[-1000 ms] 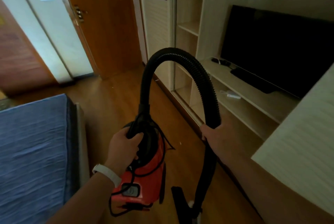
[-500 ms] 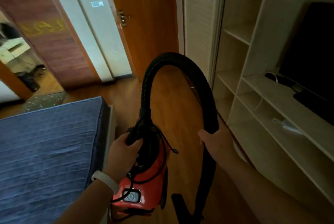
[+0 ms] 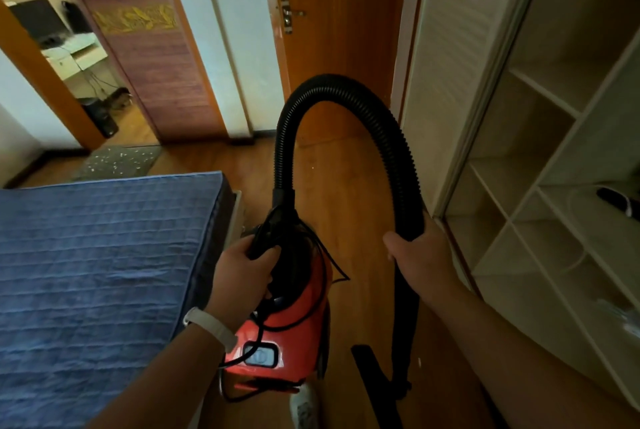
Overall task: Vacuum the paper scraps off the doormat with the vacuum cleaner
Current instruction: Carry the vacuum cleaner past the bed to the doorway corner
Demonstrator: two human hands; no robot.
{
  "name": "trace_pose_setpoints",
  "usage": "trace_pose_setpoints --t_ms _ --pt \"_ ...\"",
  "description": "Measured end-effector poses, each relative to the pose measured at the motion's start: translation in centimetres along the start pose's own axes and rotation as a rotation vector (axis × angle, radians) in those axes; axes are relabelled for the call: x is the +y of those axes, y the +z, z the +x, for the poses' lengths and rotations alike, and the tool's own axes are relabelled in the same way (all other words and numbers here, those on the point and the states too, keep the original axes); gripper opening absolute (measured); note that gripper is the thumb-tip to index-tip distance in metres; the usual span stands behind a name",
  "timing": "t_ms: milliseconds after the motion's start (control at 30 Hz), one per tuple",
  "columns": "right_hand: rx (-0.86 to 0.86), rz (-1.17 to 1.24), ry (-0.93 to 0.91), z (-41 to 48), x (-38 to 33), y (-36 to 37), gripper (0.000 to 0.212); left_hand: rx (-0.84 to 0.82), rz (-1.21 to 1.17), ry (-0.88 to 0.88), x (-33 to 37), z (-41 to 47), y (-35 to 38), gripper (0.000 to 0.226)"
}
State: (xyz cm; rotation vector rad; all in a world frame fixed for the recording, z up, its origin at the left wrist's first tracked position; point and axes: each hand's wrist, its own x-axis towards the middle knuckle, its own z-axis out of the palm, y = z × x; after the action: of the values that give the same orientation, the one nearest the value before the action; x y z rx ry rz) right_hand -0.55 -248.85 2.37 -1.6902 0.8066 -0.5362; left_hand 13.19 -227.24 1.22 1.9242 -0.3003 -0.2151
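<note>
In the head view my left hand is wrapped tight around the black handle on top of the vacuum, an orange canister with a dark cord looped over it. It hangs off the floor at about 6 o'clock from frame centre. A white band sits on that wrist. My right hand is closed around the hose, at roughly 4 o'clock. The ribbed black hose rises from the canister's top, arches over at centre and comes down through my right fist. Below the fist it runs on as a straight tube to the nozzle, which sits low near the wooden floor at 5 o'clock.

The doormat lies well apart from the vacuum, at about 10 o'clock, on the floor in front of an open doorway. It is grey and dotted with pale scraps; they are too small to tell one from another. A blue mattress fills the left side from 8 to 9 o'clock, between me and the mat. An orange door stands at 12 o'clock, and pale shelves run along the right at 3 o'clock. A white shoe shows just under the canister.
</note>
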Motion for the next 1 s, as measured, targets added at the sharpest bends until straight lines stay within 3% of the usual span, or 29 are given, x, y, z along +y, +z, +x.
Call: trace_pose_setpoints --t_ms 200,500,1000 --pt "0.030 -0.034 0.018 7.6 -1.5 4.3 0.011 -0.023 -0.021 -0.022 -1.6 9.6 0.7 0.013" --pt "0.082 -0.044 0.013 18.2 -5.7 11.2 0.010 -0.079 -0.020 0.024 -0.9 24.4 -0.4 0.012" --pt "0.026 -0.044 -0.018 33.2 -8.9 19.2 0.012 -0.049 0.081 0.030 -1.1 40.4 -1.0 0.005"
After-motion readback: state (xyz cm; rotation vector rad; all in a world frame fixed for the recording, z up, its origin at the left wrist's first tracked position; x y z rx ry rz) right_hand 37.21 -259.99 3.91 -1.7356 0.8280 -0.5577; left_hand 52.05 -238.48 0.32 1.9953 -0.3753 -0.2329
